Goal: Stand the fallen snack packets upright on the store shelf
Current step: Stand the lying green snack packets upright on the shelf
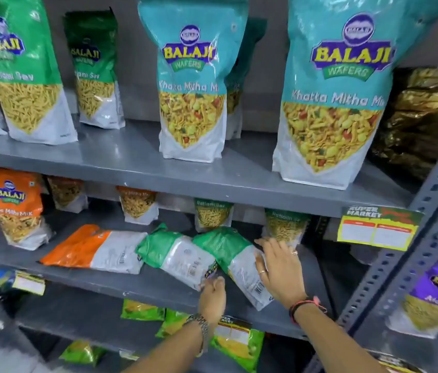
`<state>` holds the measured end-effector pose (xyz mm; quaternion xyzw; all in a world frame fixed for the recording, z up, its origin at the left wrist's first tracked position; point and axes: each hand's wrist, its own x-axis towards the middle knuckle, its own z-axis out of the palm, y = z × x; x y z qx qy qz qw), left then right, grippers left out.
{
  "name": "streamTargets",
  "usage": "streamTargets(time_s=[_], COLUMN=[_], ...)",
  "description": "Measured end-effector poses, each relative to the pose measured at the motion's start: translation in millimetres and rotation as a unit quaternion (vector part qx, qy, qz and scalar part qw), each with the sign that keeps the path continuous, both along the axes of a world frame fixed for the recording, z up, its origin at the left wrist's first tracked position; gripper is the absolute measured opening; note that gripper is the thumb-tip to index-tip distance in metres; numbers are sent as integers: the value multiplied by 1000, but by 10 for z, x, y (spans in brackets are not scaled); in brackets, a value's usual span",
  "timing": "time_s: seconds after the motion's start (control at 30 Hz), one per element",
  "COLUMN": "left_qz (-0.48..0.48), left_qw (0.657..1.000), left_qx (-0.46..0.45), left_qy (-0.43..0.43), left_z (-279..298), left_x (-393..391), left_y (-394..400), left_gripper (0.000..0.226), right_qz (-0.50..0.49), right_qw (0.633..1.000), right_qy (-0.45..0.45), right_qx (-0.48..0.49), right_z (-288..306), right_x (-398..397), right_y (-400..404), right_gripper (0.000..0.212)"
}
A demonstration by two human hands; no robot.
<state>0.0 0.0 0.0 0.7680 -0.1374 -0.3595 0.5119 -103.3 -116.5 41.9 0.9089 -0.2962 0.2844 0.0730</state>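
Three snack packets lie flat, backs up, on the middle grey shelf [158, 288]: an orange one [96, 249] on the left, a green one [177, 254] in the middle and a second green one [235, 261] on the right, overlapping the middle one. My right hand [279, 267] rests fingers spread on the right edge of the rightmost green packet. My left hand [212, 293] pinches the lower edge where the two green packets meet. Upright packets stand behind them, among them a green Ratlami Sev packet [285, 224] just beyond my right hand.
An orange packet [17, 208] stands upright at the left of the same shelf. Large teal packets [331, 90] and green ones [24, 71] stand on the shelf above. A price tag [376, 228] hangs at the right by the perforated upright [401, 270]. Small green packets [239, 343] lie below.
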Motion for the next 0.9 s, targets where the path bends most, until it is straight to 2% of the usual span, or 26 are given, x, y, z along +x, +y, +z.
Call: streamTargets(time_s=[0.13, 0.2, 0.23, 0.3, 0.4, 0.47, 0.6, 0.67, 0.8, 0.87, 0.9], left_qz=[22, 28, 29, 40, 57, 68, 100, 101, 106, 112, 108], left_qw=[992, 986, 986, 985, 983, 980, 962, 958, 959, 959, 960], left_qx=[16, 5, -3, -2, 8, 9, -58, -83, -129, -151, -152], left_qy=[125, 166, 167, 170, 176, 185, 248, 253, 231, 212, 210], left_z=[-193, -264, -264, -243, -322, -357, -329, -325, -367, -596, -735], left_x=[95, 148, 169, 216, 315, 351, 327, 304, 280, 324, 382], left_y=[-322, -475, -538, -658, -850, -923, -931, -900, -823, -828, -853], left_gripper=[53, 52, 46, 43, 64, 70, 52, 53, 77, 100, 109], right_qz=[-75, -85, -92, -121, -163, -166, -173, -178, -176, -173, -164], right_qw=[981, 972, 971, 954, 893, 849, 788, 768, 723, 672, 640], right_qy=[94, 121, 106, 66, 41, 28, -9, -38, -158, -209, -229], right_qx=[152, 183, 191, 267, 418, 501, 591, 614, 650, 689, 715], right_z=[-275, -433, -479, -496, -531, -592, -732, -760, -679, -646, -621], right_x=[188, 287, 324, 406, 586, 691, 725, 673, 495, 385, 325], right_y=[-248, -443, -512, -624, -843, -997, -1244, -1313, -1234, -1175, -1149], right_gripper=[40, 45, 45, 48, 61, 63, 44, 33, 20, 16, 22])
